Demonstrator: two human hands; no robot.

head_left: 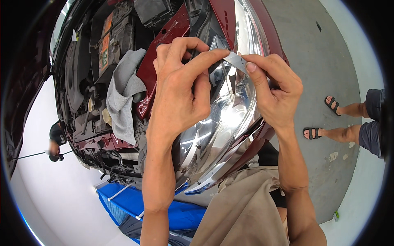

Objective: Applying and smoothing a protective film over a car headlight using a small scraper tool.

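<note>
Between my two hands is a short pale grey strip [237,61], apparently tape or film, with small dark marks at its right end. My right hand [279,86] pinches that end between thumb and index finger. At the strip's other end is the index fingertip of my left hand [178,88], whose other fingers are curled; its grip is partly hidden. Both hands are over the clear, shiny headlight [223,131] of a dark red car. The headlight's upper part is partly covered by the hands.
Left of my hands lies a grey cloth [123,96] on the open engine bay, near the battery [108,41]. A blue folding cot or chair [123,201] stands below the bumper. Another person's sandalled feet [314,133] are on the grey floor [303,49] at right; someone else [56,139] is at far left.
</note>
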